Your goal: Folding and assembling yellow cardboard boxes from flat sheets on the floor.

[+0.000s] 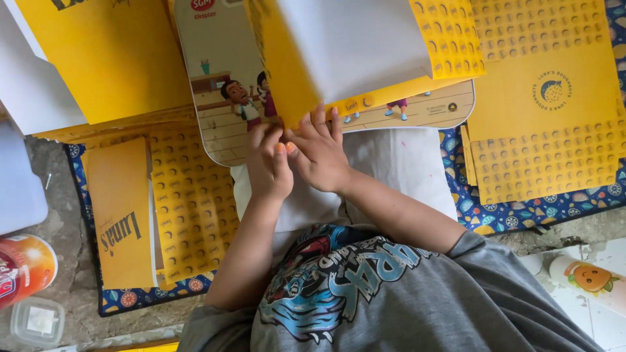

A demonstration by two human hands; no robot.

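A yellow cardboard box blank [365, 52], matte with a white inner face and a band of punched-looking oval marks along one flap, is being pinched at its lower edge by both hands, right in the middle of the view. The left hand [268, 166] is closed on the fold from below, fingers curled in, and the right hand [321, 151] is clamped on the same edge with the thumb tucked under and the fingertips spread over the card. Under the blank sits a rounded-corner tray [225, 124] with a glossy cartoon print of kids on a wooden floor, and below that a plain white sheet [404, 166]. Flat yellow blanks are stacked at the left [176, 208], with a long plain yellow panel lying on top, and another stack is at the right [544, 117] with a round dark emblem in its plain middle. All of it rests on a blue fruit-patterned mat [521, 218] over rough concrete. Not much free room is left, since the stacks crowd both sides. A round red can [23, 267] and a small clear lidded tub [36, 321] are parked at the lower left corner.
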